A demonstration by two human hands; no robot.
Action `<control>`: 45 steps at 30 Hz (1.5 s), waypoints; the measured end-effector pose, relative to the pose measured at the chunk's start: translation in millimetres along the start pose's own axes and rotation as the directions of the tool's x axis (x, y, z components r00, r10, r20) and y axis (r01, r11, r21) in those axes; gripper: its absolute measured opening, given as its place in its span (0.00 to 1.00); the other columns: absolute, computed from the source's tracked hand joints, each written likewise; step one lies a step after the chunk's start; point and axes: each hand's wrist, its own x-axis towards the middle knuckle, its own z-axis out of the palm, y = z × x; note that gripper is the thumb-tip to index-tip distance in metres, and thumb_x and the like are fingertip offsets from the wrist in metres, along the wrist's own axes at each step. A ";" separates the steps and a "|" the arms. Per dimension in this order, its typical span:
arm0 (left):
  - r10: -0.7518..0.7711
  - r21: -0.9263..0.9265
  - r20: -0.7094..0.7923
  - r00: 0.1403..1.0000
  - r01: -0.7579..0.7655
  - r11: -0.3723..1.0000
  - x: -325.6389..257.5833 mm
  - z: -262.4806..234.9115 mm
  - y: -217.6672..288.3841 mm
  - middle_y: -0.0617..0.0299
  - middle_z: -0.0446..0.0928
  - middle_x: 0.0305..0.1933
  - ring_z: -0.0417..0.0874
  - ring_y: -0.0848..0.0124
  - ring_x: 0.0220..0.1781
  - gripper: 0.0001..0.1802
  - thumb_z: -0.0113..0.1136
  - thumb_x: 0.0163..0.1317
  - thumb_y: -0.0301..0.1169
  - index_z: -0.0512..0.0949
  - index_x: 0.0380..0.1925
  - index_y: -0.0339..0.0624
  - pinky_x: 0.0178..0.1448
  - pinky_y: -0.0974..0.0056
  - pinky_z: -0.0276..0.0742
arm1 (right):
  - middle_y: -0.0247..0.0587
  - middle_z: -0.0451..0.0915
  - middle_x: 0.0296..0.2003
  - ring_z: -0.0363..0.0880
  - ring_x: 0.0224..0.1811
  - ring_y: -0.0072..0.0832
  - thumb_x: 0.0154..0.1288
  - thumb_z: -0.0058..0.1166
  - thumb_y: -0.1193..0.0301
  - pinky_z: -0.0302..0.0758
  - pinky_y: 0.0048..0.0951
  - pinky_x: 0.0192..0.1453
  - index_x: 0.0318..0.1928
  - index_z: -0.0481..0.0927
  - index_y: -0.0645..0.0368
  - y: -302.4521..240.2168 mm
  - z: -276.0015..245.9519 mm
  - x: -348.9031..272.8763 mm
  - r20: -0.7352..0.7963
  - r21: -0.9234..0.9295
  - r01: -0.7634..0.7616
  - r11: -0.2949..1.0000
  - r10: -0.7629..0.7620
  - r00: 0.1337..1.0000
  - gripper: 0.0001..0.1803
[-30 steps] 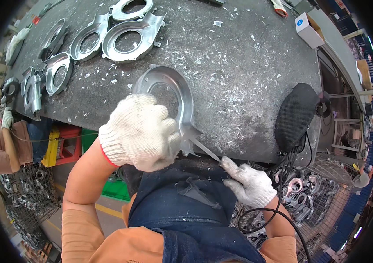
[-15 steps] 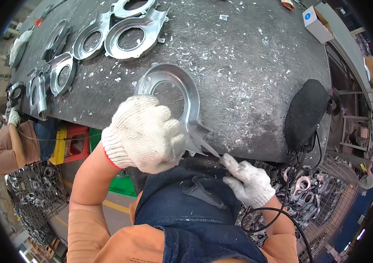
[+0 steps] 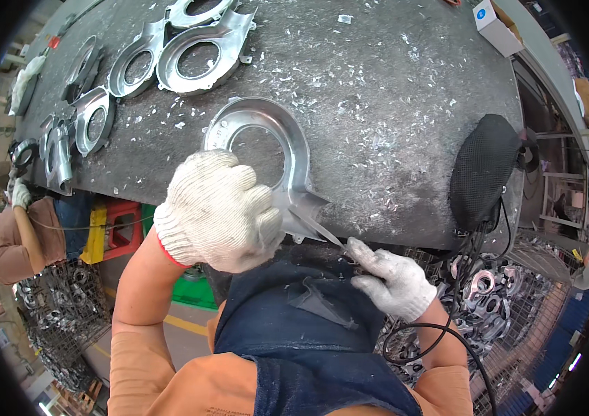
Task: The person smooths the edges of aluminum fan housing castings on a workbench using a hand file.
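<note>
A silvery ring-shaped metal casing (image 3: 299, 149) with a flared outlet lies at the near edge of the bench, its outlet toward me. My left hand (image 3: 220, 211), in a white knitted glove, is closed on the near left side of the casing; its fingertips are hidden. My right hand (image 3: 393, 281), gloved too, is closed round the near end of a narrow flat metal tool (image 3: 323, 231), index finger stretched along it. The tool slants up and left, its far end at the casing's outlet. Its handle is hidden in the glove, so I cannot tell its exact kind.
Several similar casings (image 3: 201, 61) stand at the far left of the dark bench (image 3: 377, 139), which is strewn with metal shavings. A black mesh-covered object (image 3: 485, 173) with cables sits at right, near a white box (image 3: 497, 29). Wire baskets (image 3: 488, 305) hold more parts. A co-worker (image 3: 28, 239) is at left.
The casing and my left hand appear slightly further left, and the view has shifted a little. The tool still meets the outlet, in both hands' unchanged grip.
</note>
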 end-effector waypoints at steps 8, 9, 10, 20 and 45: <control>-0.014 -0.036 -0.014 1.000 0.013 0.999 -7.5 4.5 0.8 0.69 0.70 0.21 0.76 0.64 0.24 0.15 0.76 0.39 0.42 0.77 0.17 0.54 0.30 0.54 0.73 | 0.48 0.90 0.51 0.91 0.50 0.46 0.76 0.66 0.58 0.87 0.42 0.58 0.82 0.72 0.40 -6.6 -28.9 4.2 0.190 0.001 -0.035 0.999 0.034 0.981 0.37; -0.008 -0.044 -0.008 1.000 0.008 0.999 -6.6 4.2 0.1 0.69 0.71 0.21 0.76 0.64 0.25 0.15 0.76 0.39 0.42 0.77 0.17 0.54 0.31 0.54 0.73 | 0.49 0.90 0.52 0.91 0.52 0.48 0.77 0.66 0.57 0.87 0.43 0.60 0.82 0.72 0.41 -8.4 -31.1 3.9 0.209 -0.019 -0.036 0.999 0.039 0.977 0.37; -0.004 -0.043 -0.012 1.000 0.003 0.999 -6.1 4.3 0.6 0.69 0.71 0.21 0.76 0.64 0.25 0.15 0.76 0.39 0.42 0.77 0.17 0.54 0.31 0.54 0.73 | 0.49 0.90 0.52 0.91 0.52 0.48 0.77 0.66 0.57 0.87 0.43 0.60 0.82 0.72 0.41 -13.2 -29.9 4.5 0.204 -0.022 -0.038 0.999 0.041 0.978 0.37; -0.064 -0.052 -0.122 0.990 0.058 0.997 -20.1 18.5 9.1 0.68 0.72 0.22 0.76 0.63 0.25 0.15 0.77 0.41 0.43 0.78 0.17 0.55 0.31 0.53 0.73 | 0.52 0.78 0.75 0.85 0.71 0.44 0.80 0.62 0.63 0.80 0.38 0.76 0.86 0.64 0.49 -71.2 -23.7 9.2 0.206 0.137 -0.356 0.924 0.324 0.923 0.39; -0.594 -0.322 -0.228 0.771 0.516 0.794 -92.1 59.4 -12.0 0.29 0.74 0.76 0.76 0.33 0.77 0.72 0.92 0.28 0.50 0.70 0.74 0.21 0.85 0.40 0.67 | 0.55 0.85 0.40 0.90 0.35 0.55 0.76 0.65 0.50 0.88 0.51 0.39 0.81 0.72 0.30 -126.7 -39.8 69.6 0.278 -0.674 -0.005 0.739 0.260 0.925 0.36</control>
